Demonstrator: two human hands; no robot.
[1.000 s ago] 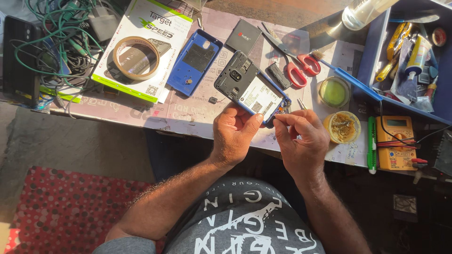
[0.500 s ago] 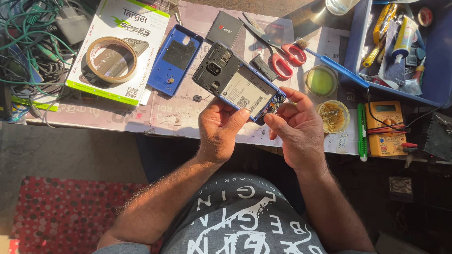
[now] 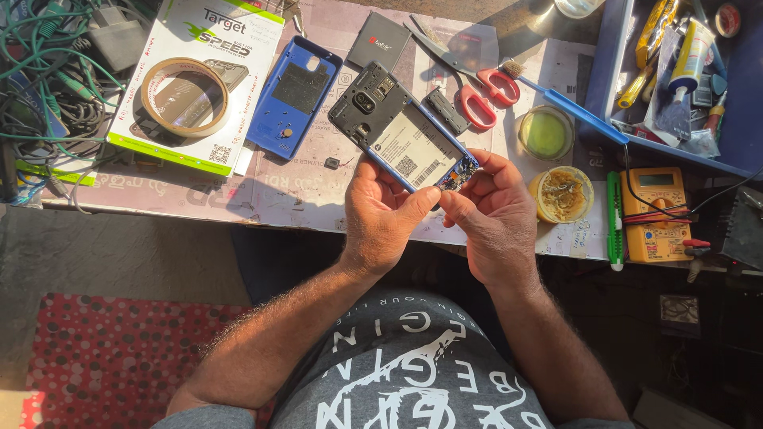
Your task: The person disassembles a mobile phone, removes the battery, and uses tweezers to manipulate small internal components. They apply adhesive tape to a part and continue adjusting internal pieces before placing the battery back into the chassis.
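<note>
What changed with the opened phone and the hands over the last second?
The opened phone rose from low near the table edge to up over the table, camera end now pointing up-left. The left hand keeps gripping its lower edge; the right hand has its fingertips at the bottom corner. No grip taken or released. The blue back cover, scissors and tape roll stayed put.

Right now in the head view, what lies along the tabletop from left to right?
Tangle of green cables → roll of tape on a white package → blue back cover → opened phone held in left hand and right hand → red-handled scissors → green-filled tin → yellow multimeter.
</note>
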